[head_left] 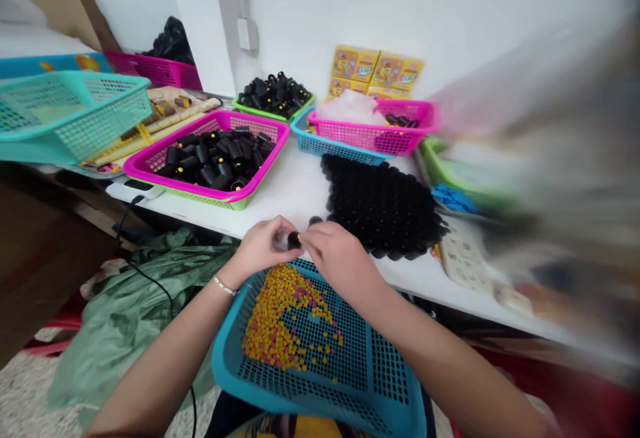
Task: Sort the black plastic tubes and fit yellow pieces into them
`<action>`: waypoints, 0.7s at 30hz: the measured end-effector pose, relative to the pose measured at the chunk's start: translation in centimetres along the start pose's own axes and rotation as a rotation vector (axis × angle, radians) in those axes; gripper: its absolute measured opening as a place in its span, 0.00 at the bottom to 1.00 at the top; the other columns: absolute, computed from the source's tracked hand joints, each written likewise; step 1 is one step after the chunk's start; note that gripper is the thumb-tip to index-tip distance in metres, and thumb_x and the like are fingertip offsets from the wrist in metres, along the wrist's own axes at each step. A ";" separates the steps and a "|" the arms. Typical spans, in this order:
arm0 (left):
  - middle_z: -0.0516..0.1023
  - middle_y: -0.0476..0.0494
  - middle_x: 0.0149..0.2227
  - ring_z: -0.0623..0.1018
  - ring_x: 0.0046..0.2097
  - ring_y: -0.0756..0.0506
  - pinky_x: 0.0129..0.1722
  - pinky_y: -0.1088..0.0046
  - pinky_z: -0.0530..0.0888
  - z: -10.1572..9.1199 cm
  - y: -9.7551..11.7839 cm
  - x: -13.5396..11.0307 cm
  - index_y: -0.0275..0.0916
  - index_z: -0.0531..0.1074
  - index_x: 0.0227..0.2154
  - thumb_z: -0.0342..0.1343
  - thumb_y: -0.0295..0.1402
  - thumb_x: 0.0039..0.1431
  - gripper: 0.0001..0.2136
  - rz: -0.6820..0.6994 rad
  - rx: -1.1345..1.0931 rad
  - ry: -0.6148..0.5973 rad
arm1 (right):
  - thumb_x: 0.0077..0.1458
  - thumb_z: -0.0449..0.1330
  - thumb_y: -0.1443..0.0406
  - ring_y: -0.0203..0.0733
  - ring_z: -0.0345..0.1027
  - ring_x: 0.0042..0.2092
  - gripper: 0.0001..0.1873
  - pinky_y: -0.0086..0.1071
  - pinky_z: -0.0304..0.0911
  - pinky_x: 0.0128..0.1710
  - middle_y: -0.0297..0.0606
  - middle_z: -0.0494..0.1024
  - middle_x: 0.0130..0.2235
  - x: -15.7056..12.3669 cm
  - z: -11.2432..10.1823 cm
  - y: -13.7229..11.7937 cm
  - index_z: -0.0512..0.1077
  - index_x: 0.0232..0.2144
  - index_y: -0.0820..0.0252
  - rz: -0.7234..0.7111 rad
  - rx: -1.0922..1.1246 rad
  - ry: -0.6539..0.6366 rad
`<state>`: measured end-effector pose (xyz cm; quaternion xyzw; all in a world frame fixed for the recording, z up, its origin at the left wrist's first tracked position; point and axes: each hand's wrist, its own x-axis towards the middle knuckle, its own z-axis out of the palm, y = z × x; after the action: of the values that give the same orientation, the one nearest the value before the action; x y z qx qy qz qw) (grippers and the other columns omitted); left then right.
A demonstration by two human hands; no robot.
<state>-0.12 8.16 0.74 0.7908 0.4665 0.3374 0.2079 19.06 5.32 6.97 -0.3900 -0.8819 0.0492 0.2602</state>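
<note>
My left hand (261, 246) is closed around a short black cylinder (293, 241) above the table's front edge. The fingers of my right hand (341, 253) are pinched together at the cylinder's end, where a small yellow piece (299, 237) shows. Below both hands is a blue basket (273, 403), apparently on the lap, with many small yellow pieces (270, 315) and some pink ones spread over its left part. Just beyond my right hand, a dense block of upright black cylinders (383, 201) stands on the white table (295, 188), and one separate cylinder (315, 221) is partly hidden behind that hand.
Left of the hands, a pink basket (200, 185) holds black cylinders with yellow spots. Behind it stands a green basket (287, 117) of similar pieces. A pink basket (350, 137) rests in a blue one at the back. The right side is blurred. A black cable (160, 285) hangs at left.
</note>
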 end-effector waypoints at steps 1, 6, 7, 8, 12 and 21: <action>0.76 0.50 0.31 0.75 0.33 0.47 0.34 0.70 0.70 0.0 0.0 0.0 0.41 0.69 0.39 0.65 0.41 0.49 0.17 0.005 0.024 -0.004 | 0.60 0.57 0.73 0.42 0.71 0.40 0.09 0.36 0.68 0.42 0.41 0.78 0.34 0.8 0.2 0.2 0.77 0.31 0.65 -0.002 -0.023 -0.067; 0.78 0.50 0.33 0.77 0.35 0.46 0.37 0.69 0.71 -0.1 0.0 0.2 0.42 0.69 0.40 0.64 0.43 0.51 0.17 0.052 0.023 -0.010 | 0.57 0.58 0.75 0.42 0.71 0.39 0.08 0.36 0.67 0.41 0.40 0.77 0.32 2.1 1.2 0.9 0.78 0.32 0.66 0.010 -0.068 -0.226; 0.78 0.49 0.35 0.77 0.36 0.45 0.38 0.68 0.71 -0.1 -0.1 0.1 0.42 0.69 0.40 0.64 0.43 0.51 0.17 0.061 0.022 -0.009 | 0.57 0.57 0.75 0.42 0.71 0.38 0.09 0.36 0.68 0.41 0.40 0.77 0.33 2.0 1.4 1.0 0.78 0.32 0.65 0.002 -0.068 -0.212; 0.79 0.49 0.36 0.78 0.37 0.45 0.40 0.68 0.71 -0.1 -0.2 0.1 0.42 0.69 0.40 0.64 0.43 0.52 0.17 0.074 0.026 -0.006 | 0.57 0.56 0.76 0.42 0.71 0.38 0.10 0.36 0.69 0.41 0.40 0.78 0.33 1.9 1.5 1.0 0.78 0.31 0.65 -0.009 -0.065 -0.190; 0.80 0.46 0.40 0.78 0.43 0.43 0.45 0.64 0.71 0.3 -0.8 -0.2 0.41 0.69 0.41 0.63 0.44 0.53 0.17 0.123 0.059 0.017 | 0.56 0.49 0.80 0.44 0.71 0.42 0.18 0.40 0.70 0.46 0.45 0.78 0.38 0.5 2.6 0.8 0.77 0.37 0.65 -0.076 -0.084 -0.051; 0.80 0.45 0.39 0.79 0.42 0.43 0.47 0.63 0.71 0.6 -1.3 -0.7 0.40 0.71 0.43 0.60 0.41 0.57 0.14 0.172 0.104 0.042 | 0.56 0.45 0.79 0.52 0.69 0.48 0.21 0.49 0.68 0.52 0.56 0.78 0.44 -1.0 4.9 0.8 0.74 0.46 0.76 -0.163 -0.245 0.036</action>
<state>-0.65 8.18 -0.75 0.8304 0.4181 0.3458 0.1271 17.68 5.75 2.10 -0.3468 -0.9053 -0.0869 0.2295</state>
